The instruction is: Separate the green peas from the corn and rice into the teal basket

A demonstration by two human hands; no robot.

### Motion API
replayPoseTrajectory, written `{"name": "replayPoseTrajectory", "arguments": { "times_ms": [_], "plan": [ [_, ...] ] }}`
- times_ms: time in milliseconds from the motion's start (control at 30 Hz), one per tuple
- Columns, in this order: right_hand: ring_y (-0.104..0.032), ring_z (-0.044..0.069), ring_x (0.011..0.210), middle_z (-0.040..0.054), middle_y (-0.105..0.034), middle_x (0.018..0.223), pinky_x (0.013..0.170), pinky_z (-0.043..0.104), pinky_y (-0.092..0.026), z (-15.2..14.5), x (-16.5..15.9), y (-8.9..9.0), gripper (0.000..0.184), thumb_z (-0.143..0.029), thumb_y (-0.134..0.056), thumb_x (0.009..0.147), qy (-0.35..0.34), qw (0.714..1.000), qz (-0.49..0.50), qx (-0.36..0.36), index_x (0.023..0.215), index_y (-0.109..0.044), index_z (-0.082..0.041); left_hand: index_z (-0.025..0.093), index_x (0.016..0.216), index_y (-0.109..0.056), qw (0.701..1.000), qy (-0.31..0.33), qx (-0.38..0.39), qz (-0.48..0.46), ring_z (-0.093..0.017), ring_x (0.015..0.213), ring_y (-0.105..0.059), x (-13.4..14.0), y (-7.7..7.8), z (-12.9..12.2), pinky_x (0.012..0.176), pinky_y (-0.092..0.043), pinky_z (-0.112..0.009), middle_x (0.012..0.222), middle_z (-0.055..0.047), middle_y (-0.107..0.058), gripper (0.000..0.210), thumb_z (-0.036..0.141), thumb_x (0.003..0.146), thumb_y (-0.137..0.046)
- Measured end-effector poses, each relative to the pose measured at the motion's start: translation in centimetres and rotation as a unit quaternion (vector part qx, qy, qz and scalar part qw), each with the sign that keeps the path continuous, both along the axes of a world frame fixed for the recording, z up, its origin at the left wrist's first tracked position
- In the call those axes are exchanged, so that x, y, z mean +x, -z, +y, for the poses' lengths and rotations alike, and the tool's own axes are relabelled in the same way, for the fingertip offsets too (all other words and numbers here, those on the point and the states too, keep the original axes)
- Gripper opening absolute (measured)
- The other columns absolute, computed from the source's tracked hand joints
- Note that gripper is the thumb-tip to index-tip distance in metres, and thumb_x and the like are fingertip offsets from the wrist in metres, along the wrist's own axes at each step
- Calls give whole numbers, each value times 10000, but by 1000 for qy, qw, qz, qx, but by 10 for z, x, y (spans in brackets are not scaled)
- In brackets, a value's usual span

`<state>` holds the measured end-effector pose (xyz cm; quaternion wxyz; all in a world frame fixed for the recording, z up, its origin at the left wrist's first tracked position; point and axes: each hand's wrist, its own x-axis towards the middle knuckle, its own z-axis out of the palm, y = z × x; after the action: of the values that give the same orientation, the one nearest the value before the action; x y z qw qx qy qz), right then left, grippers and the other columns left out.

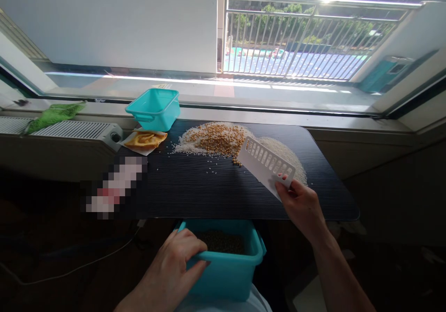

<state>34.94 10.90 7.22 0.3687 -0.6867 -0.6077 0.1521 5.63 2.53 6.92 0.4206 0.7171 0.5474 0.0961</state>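
Note:
My right hand point(302, 205) is closed on the near end of a white slotted plastic board point(265, 170), with a row of rounded slots along its upper edge. The board is tilted over the dark table, its far end beside a heap of yellow beans point(218, 137) mixed with white rice. More white rice point(284, 151) lies behind it. Below the table's front edge, my left hand point(181, 261) grips the rim of a turquoise plastic bin point(226, 275), fingers over the edge. Small dark grains point(223, 242) lie in this bin; shadow hides their kind.
A second turquoise bin point(156, 109) stands at the table's back left corner. An orange folded cloth or pouch point(146, 140) lies on white paper near it. A blurred pinkish item is at the left. A green cloth point(57, 115) rests on the radiator point(80, 130); a window lies behind.

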Motion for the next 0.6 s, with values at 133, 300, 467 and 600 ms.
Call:
{"name": "replayPoseTrajectory", "arguments": {
  "times_ms": [133,300,467,600],
  "plan": [
    [-682,195,580,51,-765,725,572,273,-511,-5,5,-1,292,-413,-569,803,10,1000,-1,7,879,-753,-198,225,858,-694,1000,3,-1,3,-226,946,-583,1,1,0,884,-451,-378,918,-33,-652,154,220,879,-541],
    [-670,188,560,50,-775,754,577,282,-531,-8,6,4,275,-396,-559,800,-1,1000,-14,18,848,-753,-207,213,859,-687,1000,9,9,4,-221,925,-585,1,0,0,891,-448,-383,902,-34,-651,149,210,879,-539],
    [-703,205,607,46,-784,791,584,290,-543,-13,6,2,270,-381,-572,806,-9,1000,-7,19,889,-762,-209,207,849,-691,1000,6,14,1,-217,915,-596,2,-3,-1,911,-440,-385,894,-33,-659,146,199,879,-548],
    [-708,207,607,41,-789,792,590,293,-548,-14,9,2,261,-372,-580,799,3,1000,-19,17,889,-768,-214,205,852,-699,1000,-2,17,3,-218,918,-601,2,-4,-1,909,-441,-381,899,-31,-668,140,173,864,-563]
  ]
}}
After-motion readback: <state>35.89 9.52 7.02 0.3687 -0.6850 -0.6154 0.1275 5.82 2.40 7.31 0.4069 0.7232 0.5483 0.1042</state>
